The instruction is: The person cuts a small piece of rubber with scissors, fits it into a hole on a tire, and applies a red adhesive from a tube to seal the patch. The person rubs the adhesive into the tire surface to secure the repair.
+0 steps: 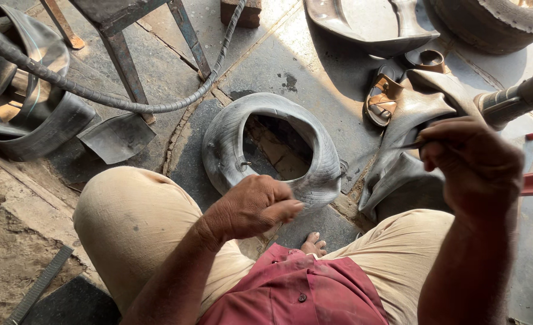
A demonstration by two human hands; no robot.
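Your left hand's fingers [281,210] curled onto the grey inner tube [224,144]; right fingers [444,147] pinched a thin tool [412,144], which could have slipped and nicked rubber.

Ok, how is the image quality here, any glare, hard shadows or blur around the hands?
Head view: sunlight washes out the right edge, glaring on the metal tool; shade darkens the floor at upper left; the inner tube and left hand are sharp; the right hand is slightly soft.
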